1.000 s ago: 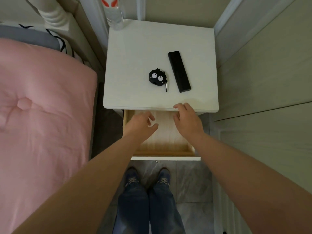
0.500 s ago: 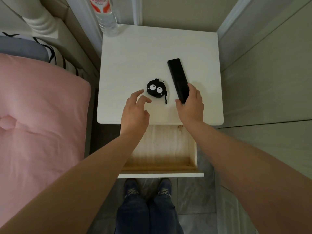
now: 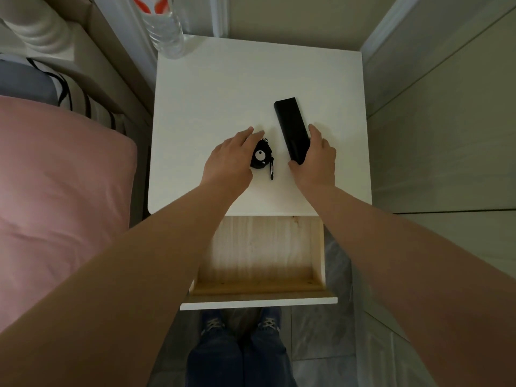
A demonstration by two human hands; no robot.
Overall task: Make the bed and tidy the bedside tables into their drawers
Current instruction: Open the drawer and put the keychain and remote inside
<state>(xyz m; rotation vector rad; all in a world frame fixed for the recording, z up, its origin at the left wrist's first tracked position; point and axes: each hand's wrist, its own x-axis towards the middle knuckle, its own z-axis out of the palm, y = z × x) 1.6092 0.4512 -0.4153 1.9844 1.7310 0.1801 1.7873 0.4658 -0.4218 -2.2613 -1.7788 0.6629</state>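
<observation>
A white bedside table (image 3: 212, 88) stands between the bed and a wall, its wooden drawer (image 3: 262, 255) pulled out towards me and bare inside. On the top lies a small round black case with cartoon eyes and a clip (image 3: 262, 157). My left hand (image 3: 231, 157) covers its left side, fingers curling round it. To the right lies a long black remote (image 3: 290, 127). My right hand (image 3: 315, 160) grips its near end, thumb on the left edge and fingers along the right edge.
A clear water bottle (image 3: 164, 26) stands at the table's back left corner. The bed with a pink duvet (image 3: 55, 196) and a white bedpost (image 3: 36, 26) fills the left. Pale cabinet panels (image 3: 446, 135) close in on the right. My feet (image 3: 240, 325) stand under the drawer front.
Both hands have left the drawer and moved up onto the table top. The left hand has reached the black case and the right hand has closed on the remote's near end.
</observation>
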